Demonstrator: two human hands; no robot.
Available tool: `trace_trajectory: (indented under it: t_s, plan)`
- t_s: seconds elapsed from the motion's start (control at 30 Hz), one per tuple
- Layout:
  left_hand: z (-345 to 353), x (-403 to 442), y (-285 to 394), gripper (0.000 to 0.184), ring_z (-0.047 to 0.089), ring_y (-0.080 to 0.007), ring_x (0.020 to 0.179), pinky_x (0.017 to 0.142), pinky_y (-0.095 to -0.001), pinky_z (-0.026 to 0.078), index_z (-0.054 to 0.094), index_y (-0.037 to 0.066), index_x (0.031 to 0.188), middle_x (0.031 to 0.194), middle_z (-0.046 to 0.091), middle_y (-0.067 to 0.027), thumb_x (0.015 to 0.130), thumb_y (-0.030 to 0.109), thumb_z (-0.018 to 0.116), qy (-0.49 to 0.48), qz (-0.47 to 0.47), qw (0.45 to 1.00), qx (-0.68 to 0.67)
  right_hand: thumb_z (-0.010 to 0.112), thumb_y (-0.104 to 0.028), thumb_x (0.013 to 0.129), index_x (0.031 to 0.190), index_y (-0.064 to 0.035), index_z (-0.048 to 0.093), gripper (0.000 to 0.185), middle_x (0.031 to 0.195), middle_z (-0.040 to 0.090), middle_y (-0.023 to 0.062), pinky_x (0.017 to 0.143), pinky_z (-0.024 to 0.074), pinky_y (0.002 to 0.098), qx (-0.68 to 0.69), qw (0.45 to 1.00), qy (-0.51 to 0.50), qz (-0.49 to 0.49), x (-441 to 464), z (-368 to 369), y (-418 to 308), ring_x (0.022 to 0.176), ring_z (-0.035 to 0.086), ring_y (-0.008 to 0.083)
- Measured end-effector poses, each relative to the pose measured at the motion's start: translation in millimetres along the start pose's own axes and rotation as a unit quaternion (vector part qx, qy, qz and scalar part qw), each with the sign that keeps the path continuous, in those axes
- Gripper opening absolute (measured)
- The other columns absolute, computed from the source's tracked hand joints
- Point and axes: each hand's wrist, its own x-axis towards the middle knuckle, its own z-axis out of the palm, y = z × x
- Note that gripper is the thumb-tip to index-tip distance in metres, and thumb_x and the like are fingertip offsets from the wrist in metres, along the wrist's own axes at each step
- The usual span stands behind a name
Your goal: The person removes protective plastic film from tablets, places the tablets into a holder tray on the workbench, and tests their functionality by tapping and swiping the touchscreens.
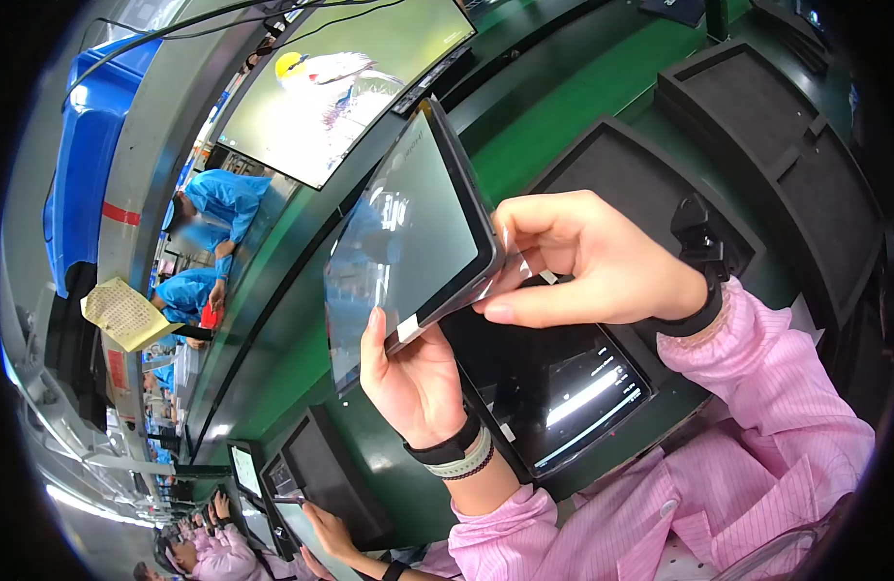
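Note:
A tablet (pixel 442 223) with a lit grey-green screen is held up and tilted before me. My left hand (pixel 415 382) grips its lower edge, the thumb on the front side by a small white tab. Clear plastic film (pixel 353 281) hangs loosely over the far side of the tablet, reflecting light. At the near right corner my right hand (pixel 592 257) is closed, pinching a crumpled part of that film between thumb and fingers. Below both hands, a second tablet (pixel 563 397) with a dark screen and small text lies on the green bench.
Black foam trays (pixel 640 160) stand on the green bench (pixel 524 121) to the right. A large monitor (pixel 263 121) shows a bird at the back. A blue bin (pixel 84 165) and a yellow note (pixel 127 315) are left. Co-workers sit nearby; one hand (pixel 331 533) holds another tablet.

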Motion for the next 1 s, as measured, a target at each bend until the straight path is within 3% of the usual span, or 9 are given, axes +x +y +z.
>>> trace_trajectory:
  t_s: [0.1,0.23,0.43,0.57,0.7,0.83,0.87,1.0]
  plan:
    - [10.7,-2.7,-8.7,0.019,0.061,-0.0227,0.093,0.082,-0.0341,0.053,0.053,-0.007,0.103,0.104,0.060,-0.0165,0.088,0.005,0.051,0.052,0.056,0.992,0.100,0.067,-0.007,0.080,0.088,0.0015,0.060,0.013,0.083,0.061,0.0028,0.071,0.0497,0.0224,-0.037,0.997,0.065,-0.013,2.4,0.6,7.6,0.078,0.058,0.0079]
    - [16.1,-3.6,-15.0,0.017,0.061,-0.0207,0.089,0.079,-0.0319,0.053,0.054,-0.006,0.101,0.100,0.061,-0.0145,0.087,0.004,0.053,0.076,0.086,0.987,0.116,0.067,-0.011,0.082,0.085,0.0019,0.060,0.014,0.079,0.061,0.0028,0.069,0.0491,0.0223,-0.017,0.994,0.104,-0.021,2.5,4.5,9.1,0.075,0.056,0.0066]
    - [13.3,-4.1,-8.0,0.015,0.061,-0.0198,0.087,0.079,-0.0307,0.053,0.055,-0.004,0.099,0.097,0.061,-0.0126,0.087,0.004,0.053,0.077,0.110,0.982,0.135,0.065,-0.012,0.083,0.081,0.0030,0.058,0.016,0.077,0.062,0.0051,0.065,0.0498,0.0225,-0.096,0.994,0.056,-0.010,3.7,-1.5,7.0,0.073,0.059,0.0084]
    - [10.6,-6.4,-7.9,0.015,0.061,-0.0198,0.087,0.079,-0.0312,0.052,0.056,-0.004,0.097,0.097,0.062,-0.0120,0.086,0.006,0.054,0.049,0.122,0.978,0.163,0.066,-0.012,0.082,0.076,0.0020,0.056,0.018,0.071,0.062,0.0068,0.063,0.0505,0.0222,0.007,0.997,0.060,0.038,1.9,-2.4,3.1,0.068,0.062,0.0105]
    - [15.5,-7.7,-2.1,0.010,0.064,-0.0222,0.083,0.078,-0.0320,0.056,0.058,-0.004,0.090,0.092,0.065,-0.0143,0.088,0.004,0.051,0.053,0.123,0.979,0.157,0.066,-0.010,0.082,0.074,0.0014,0.057,0.017,0.071,0.063,0.0071,0.063,0.0510,0.0230,0.032,0.996,0.003,0.087,2.7,-4.9,-1.5,0.067,0.062,0.0117]
    - [11.3,-8.8,7.7,0.015,0.063,-0.0229,0.088,0.078,-0.0334,0.055,0.057,-0.004,0.096,0.098,0.064,-0.0151,0.088,0.006,0.051,0.018,0.102,0.982,0.155,0.065,-0.010,0.083,0.076,0.0025,0.059,0.016,0.073,0.064,0.0075,0.067,0.0512,0.0245,0.082,0.985,-0.083,0.130,-0.1,-8.7,-9.7,0.070,0.062,0.0128]
    - [8.5,-9.9,11.3,0.019,0.060,-0.0240,0.092,0.082,-0.0372,0.050,0.058,-0.004,0.096,0.099,0.061,-0.0138,0.084,0.009,0.054,0.022,0.097,0.981,0.168,0.064,-0.010,0.083,0.076,0.0029,0.059,0.016,0.074,0.064,0.0077,0.068,0.0512,0.0246,0.092,0.982,-0.104,0.131,-0.7,-9.5,-9.0,0.071,0.063,0.0130]
    - [-0.4,-10.1,16.4,0.027,0.057,-0.0294,0.099,0.086,-0.0432,0.046,0.054,-0.006,0.103,0.106,0.059,-0.0179,0.084,0.012,0.053,-0.021,0.064,0.987,0.144,0.056,-0.015,0.089,0.079,0.0046,0.062,0.023,0.078,0.065,0.0101,0.071,0.0512,0.0266,0.127,0.969,-0.160,0.139,-1.4,-12.8,-11.4,0.074,0.063,0.0161]
